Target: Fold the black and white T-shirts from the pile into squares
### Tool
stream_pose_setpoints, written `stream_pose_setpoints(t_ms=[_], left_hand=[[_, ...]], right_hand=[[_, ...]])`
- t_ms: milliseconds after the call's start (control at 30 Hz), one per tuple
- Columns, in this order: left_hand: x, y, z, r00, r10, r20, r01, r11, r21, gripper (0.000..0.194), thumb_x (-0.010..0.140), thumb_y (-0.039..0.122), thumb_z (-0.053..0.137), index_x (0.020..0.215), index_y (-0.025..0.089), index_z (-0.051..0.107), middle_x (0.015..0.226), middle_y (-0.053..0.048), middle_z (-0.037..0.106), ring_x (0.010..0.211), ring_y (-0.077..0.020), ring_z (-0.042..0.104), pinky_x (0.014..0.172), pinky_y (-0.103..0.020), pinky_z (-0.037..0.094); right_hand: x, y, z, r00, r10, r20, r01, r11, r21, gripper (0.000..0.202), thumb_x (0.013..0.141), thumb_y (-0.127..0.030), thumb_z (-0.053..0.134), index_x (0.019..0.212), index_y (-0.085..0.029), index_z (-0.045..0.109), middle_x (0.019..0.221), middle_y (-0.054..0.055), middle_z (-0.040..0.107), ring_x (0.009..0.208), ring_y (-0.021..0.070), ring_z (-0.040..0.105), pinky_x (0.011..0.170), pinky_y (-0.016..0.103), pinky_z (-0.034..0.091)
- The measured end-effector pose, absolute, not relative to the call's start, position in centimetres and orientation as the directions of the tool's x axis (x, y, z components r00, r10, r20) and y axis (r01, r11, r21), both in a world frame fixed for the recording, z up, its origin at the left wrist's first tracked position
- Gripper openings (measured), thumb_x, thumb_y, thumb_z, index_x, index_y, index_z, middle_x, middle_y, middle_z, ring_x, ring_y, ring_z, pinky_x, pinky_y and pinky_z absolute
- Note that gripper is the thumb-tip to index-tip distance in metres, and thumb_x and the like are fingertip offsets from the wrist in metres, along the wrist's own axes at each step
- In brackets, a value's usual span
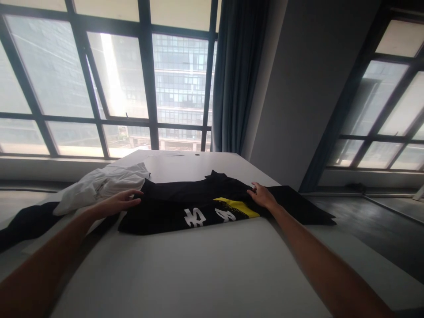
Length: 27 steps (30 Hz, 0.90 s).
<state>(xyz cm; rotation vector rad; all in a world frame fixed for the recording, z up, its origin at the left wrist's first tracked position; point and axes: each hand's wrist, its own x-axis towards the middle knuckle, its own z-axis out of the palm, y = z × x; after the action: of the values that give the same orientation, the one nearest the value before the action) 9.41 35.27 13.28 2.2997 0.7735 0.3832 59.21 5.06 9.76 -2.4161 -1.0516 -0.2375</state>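
Observation:
A black T-shirt with white lettering and a yellow patch lies sideways across the white table, folded over along its length. At its left end, my left hand pinches the edge of the cloth between thumb and fingers. Toward the other end, past the yellow patch, my right hand grips the upper edge with bent fingers. Black cloth reaches out beyond my right wrist over the table's side; whether it belongs to the same shirt I cannot tell.
Crumpled white clothing lies on the left of the table, with a dark garment beside it hanging toward the left edge. A round hole shows near the far edge. Behind stand windows, a blue-grey curtain and a pillar.

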Motion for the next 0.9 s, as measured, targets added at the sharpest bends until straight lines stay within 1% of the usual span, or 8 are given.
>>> stream_pose_setpoints(t_ms=[100,233,333,433,600,733,800,900], left_hand=[[9.8,35.7,12.3,0.816,0.578,-0.010,0.453,-0.627,0.634,0.091,0.063,0.076,0.067,0.134,0.021,0.057,0.068,0.003,0.050,0.066,-0.0181,0.051,0.059,-0.028,0.044],[10.1,35.8,11.8,0.834,0.551,0.034,0.436,-0.695,0.572,0.086,0.068,0.073,0.064,0.139,0.025,0.055,0.079,0.000,0.062,0.078,-0.0240,0.060,0.068,-0.031,0.050],[10.0,35.9,11.8,0.852,0.520,0.062,0.428,-0.760,0.489,0.085,0.069,0.073,0.063,0.139,0.025,0.056,0.103,-0.006,0.071,0.094,-0.0296,0.065,0.080,-0.035,0.053],[9.6,36.5,11.8,0.855,0.514,0.066,0.454,-0.804,0.385,0.090,0.067,0.073,0.063,0.141,0.024,0.055,0.116,-0.009,0.071,0.102,-0.0319,0.066,0.089,-0.037,0.053],[8.8,38.3,11.2,0.805,0.593,0.034,0.550,-0.766,0.332,0.086,0.063,0.077,0.060,0.129,0.022,0.064,0.107,-0.010,0.075,0.092,-0.0327,0.070,0.084,-0.039,0.056],[9.4,38.6,10.5,0.791,0.607,0.074,0.563,-0.770,0.300,0.080,0.070,0.075,0.049,0.124,0.018,0.066,0.103,-0.012,0.075,0.094,-0.0335,0.070,0.088,-0.042,0.054],[10.0,38.3,10.3,0.784,0.608,0.127,0.567,-0.784,0.254,0.078,0.072,0.073,0.048,0.124,0.017,0.066,0.111,-0.014,0.072,0.101,-0.0345,0.068,0.093,-0.043,0.052],[10.7,37.5,10.3,0.792,0.584,0.174,0.559,-0.810,0.176,0.077,0.072,0.074,0.049,0.121,0.018,0.069,0.128,-0.015,0.065,0.115,-0.0367,0.062,0.101,-0.045,0.048]], right_hand=[[59.5,3.7,10.2,0.694,0.672,0.259,0.718,-0.618,-0.319,0.053,0.093,-0.047,0.056,0.134,-0.014,0.059,0.115,0.014,0.072,0.103,0.0258,0.067,0.088,0.032,0.049],[60.2,1.4,11.6,0.696,0.710,0.103,0.705,-0.650,-0.285,0.059,0.086,-0.062,0.059,0.119,-0.014,0.070,0.110,0.015,0.073,0.101,0.0279,0.068,0.085,0.033,0.049],[60.8,-0.3,12.4,0.664,0.745,-0.071,0.697,-0.650,-0.304,0.062,0.075,-0.070,0.068,0.101,-0.015,0.076,0.101,0.015,0.075,0.094,0.0290,0.069,0.080,0.034,0.051],[61.3,-1.5,12.9,0.627,0.759,-0.172,0.685,-0.643,-0.342,0.054,0.060,-0.066,0.080,0.085,-0.018,0.077,0.088,0.011,0.076,0.087,0.0282,0.069,0.074,0.032,0.051],[61.4,-2.0,13.1,0.580,0.789,-0.205,0.633,-0.594,-0.496,0.036,0.056,-0.046,0.086,0.075,-0.018,0.073,0.078,0.006,0.073,0.077,0.0222,0.066,0.066,0.028,0.048],[61.4,-2.3,13.0,0.550,0.826,-0.125,0.538,-0.464,-0.703,0.037,0.061,-0.043,0.084,0.084,-0.017,0.072,0.086,0.006,0.073,0.079,0.0196,0.066,0.065,0.025,0.048],[61.6,-2.4,12.8,0.560,0.826,-0.064,0.514,-0.407,-0.755,0.039,0.066,-0.044,0.081,0.092,-0.017,0.073,0.094,0.008,0.074,0.082,0.0192,0.066,0.066,0.025,0.049],[62.3,-2.4,12.5,0.613,0.790,-0.016,0.527,-0.424,-0.737,0.041,0.073,-0.044,0.077,0.104,-0.017,0.073,0.100,0.009,0.074,0.082,0.0192,0.066,0.062,0.025,0.048]])
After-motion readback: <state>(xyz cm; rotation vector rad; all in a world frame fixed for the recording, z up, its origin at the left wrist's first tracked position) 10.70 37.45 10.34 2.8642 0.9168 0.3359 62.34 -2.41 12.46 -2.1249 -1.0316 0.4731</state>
